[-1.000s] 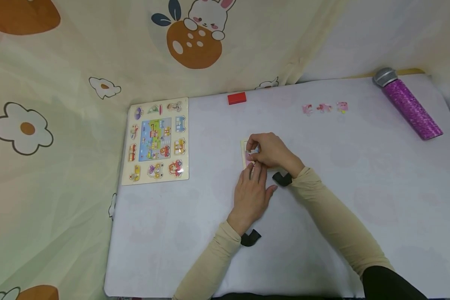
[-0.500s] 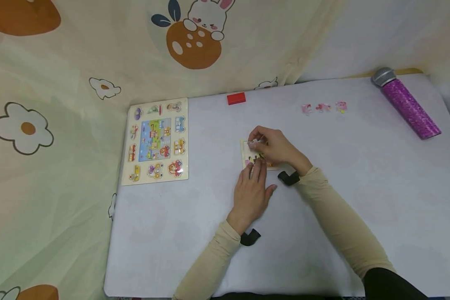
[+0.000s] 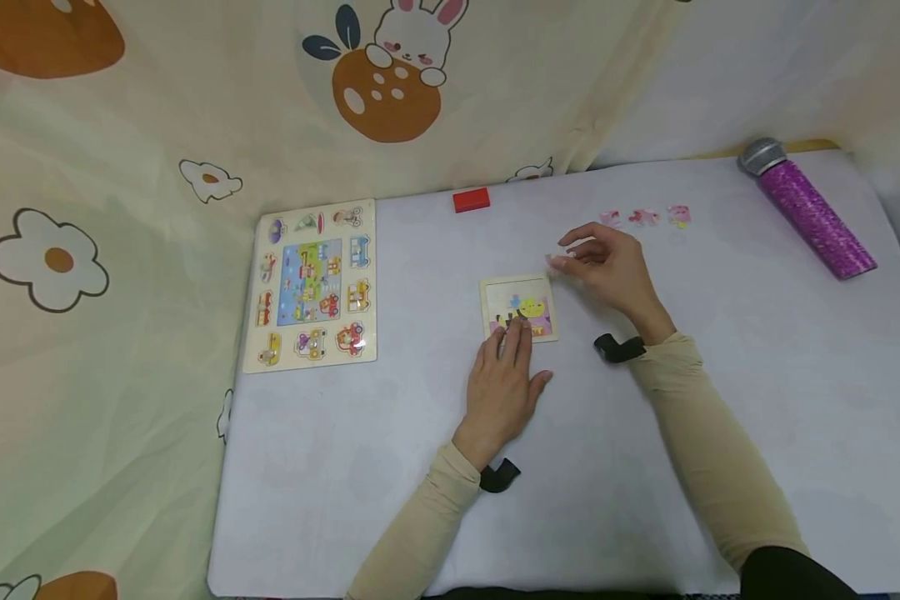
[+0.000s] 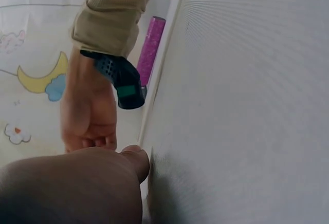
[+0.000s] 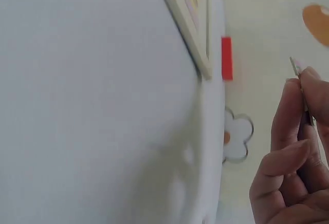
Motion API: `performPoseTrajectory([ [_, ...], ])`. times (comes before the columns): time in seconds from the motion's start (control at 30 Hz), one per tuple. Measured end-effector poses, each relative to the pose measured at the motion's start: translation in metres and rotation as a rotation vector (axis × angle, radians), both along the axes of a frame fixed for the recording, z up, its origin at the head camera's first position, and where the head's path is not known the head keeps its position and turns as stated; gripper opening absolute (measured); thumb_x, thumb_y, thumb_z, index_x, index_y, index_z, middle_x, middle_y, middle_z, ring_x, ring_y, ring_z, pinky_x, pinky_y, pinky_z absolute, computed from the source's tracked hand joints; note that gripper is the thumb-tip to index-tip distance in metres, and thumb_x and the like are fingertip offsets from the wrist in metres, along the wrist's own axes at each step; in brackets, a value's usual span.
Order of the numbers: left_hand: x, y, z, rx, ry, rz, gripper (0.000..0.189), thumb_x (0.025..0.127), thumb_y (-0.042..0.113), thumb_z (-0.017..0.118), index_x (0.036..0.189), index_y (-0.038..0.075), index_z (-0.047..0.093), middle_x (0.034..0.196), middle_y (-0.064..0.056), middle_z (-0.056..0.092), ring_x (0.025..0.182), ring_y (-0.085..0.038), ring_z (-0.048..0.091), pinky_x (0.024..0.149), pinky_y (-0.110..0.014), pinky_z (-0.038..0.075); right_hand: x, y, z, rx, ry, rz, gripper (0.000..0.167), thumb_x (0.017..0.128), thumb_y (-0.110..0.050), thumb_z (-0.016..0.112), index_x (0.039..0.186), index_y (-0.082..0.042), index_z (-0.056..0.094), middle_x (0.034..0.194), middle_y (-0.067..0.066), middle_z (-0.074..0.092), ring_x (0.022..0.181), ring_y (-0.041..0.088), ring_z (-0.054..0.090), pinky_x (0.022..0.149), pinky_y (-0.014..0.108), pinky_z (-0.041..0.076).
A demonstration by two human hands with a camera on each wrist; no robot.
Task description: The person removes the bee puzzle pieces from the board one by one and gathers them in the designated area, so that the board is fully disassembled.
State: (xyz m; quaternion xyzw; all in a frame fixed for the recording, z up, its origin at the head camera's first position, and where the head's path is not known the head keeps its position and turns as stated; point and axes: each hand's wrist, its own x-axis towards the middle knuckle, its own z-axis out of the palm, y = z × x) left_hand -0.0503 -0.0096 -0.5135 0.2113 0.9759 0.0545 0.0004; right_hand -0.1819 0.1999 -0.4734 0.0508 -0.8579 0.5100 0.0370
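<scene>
A small square jigsaw tray (image 3: 504, 293) with a pale frame lies mid-table; fitted pieces with a yellow and purple picture fill its lower part, while the upper part is bare. My left hand (image 3: 498, 396) rests palm down with extended fingers over the tray's near edge, hiding that corner. To the right of the tray, my right hand (image 3: 607, 267) is raised and pinches a thin puzzle piece (image 5: 297, 66) between thumb and finger, seen nearly edge-on in the right wrist view. Three loose pink puzzle pieces (image 3: 643, 217) lie in a row beyond this hand.
A larger peg puzzle board (image 3: 311, 346) with vehicle pictures lies at the table's left. Along the back edge sits a red block (image 3: 471, 200). A glittery purple microphone (image 3: 813, 212) lies at the back right, and a patterned curtain (image 3: 195, 100) hangs behind the table.
My right hand has lifted away from the tray to the right with the puzzle piece, uncovering the tray's bare upper part. My left hand has stayed in place.
</scene>
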Motion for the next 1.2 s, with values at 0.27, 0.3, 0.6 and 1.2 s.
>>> performPoseTrajectory([
  [0.27, 0.002, -0.001, -0.001, 0.006, 0.010, 0.001, 0.081, 0.108, 0.054, 0.052, 0.166, 0.002, 0.029, 0.170, -0.013, 0.035, 0.151, -0.032, 0.037, 0.123, -0.038, 0.034, -0.005, 0.038, 0.002, -0.075, -0.113, -0.065, 0.043, 0.086, -0.022, 0.092, 0.121, -0.005, 0.077, 0.103, -0.007, 0.078, 0.085, -0.003, 0.071, 0.074, 0.012, 0.054],
  [0.3, 0.002, -0.001, -0.001, 0.005, 0.009, 0.001, 0.081, 0.108, 0.054, 0.052, 0.166, 0.002, 0.029, 0.170, -0.013, 0.035, 0.151, -0.032, 0.037, 0.123, -0.038, 0.034, -0.005, 0.042, 0.003, -0.081, -0.123, -0.067, 0.044, 0.086, -0.020, 0.092, 0.124, -0.004, 0.076, 0.103, -0.009, 0.077, 0.086, -0.003, 0.071, 0.075, 0.011, 0.054],
  [0.6, 0.001, -0.001, -0.002, 0.018, 0.000, 0.002, 0.081, 0.108, 0.055, 0.054, 0.166, 0.003, 0.030, 0.170, -0.012, 0.034, 0.150, -0.032, 0.037, 0.122, -0.038, 0.035, -0.010, 0.072, 0.004, -0.043, -0.116, -0.061, 0.041, 0.087, -0.004, 0.087, 0.126, -0.001, 0.075, 0.101, -0.018, 0.072, 0.086, -0.008, 0.069, 0.075, 0.008, 0.053],
  [1.2, 0.001, 0.000, -0.003, 0.009, 0.004, -0.001, 0.081, 0.108, 0.055, 0.053, 0.166, 0.003, 0.031, 0.169, -0.012, 0.034, 0.152, -0.032, 0.036, 0.123, -0.038, 0.034, -0.024, 0.103, -0.009, 0.271, -0.135, -0.060, 0.038, 0.086, -0.025, 0.091, 0.119, -0.009, 0.080, 0.089, -0.010, 0.073, 0.075, -0.003, 0.055, 0.068, 0.014, 0.041],
])
